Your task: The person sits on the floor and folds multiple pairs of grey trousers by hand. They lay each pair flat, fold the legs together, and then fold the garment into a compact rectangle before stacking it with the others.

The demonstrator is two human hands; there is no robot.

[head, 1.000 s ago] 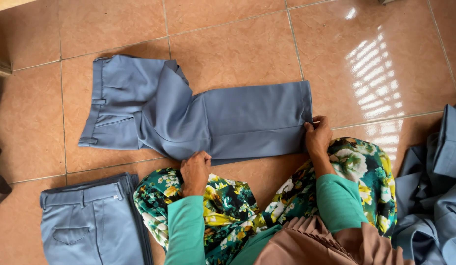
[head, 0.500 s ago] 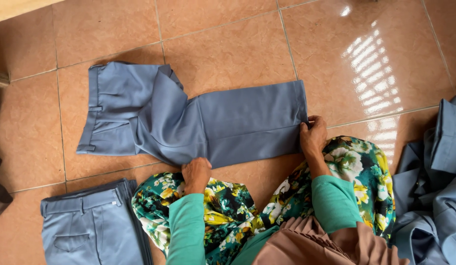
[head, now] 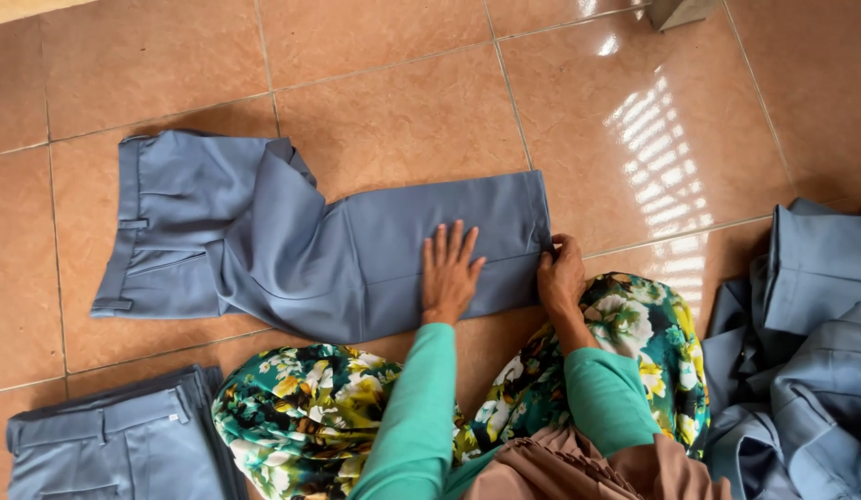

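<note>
the trousers [head: 310, 250] lie flat on the floor [head: 393, 102], blue-grey, stretched sideways across the view with the waistband at the left and the leg ends at the right. the waist part is folded partly over itself, so a flap of cloth stands up in a ridge near the middle-left. a belt loop and a pocket seam show on the waistband side.

the left hand [head: 449, 273] rests palm down on the lower leg of the trousers, its fingers [head: 460, 243] spread wide and straight, gripping nothing, only pressing the cloth flat. the right hand [head: 562, 276] sits just beside it at the leg end, its fingers curled and pinched on the hem corner of the trousers, knuckles up. both arms wear green sleeves [head: 412, 407].

the person sits on the floor with knees bent; a floral skirt [head: 301, 417] in green, yellow and white covers the knees, which lie close against the near edge of the trousers. a pleated brown cloth [head: 560, 468] hangs at the bottom middle.

at the lower left, a folded pair [head: 115, 440] of the same blue-grey cloth lies near the person's left knee, apart from the spread trousers. at the right edge, a loose pile [head: 801, 352] of more blue-grey garments lies beside the right knee. the floor is glossy terracotta tile, with a bright patch of window light [head: 662, 157] above the right hand.
</note>
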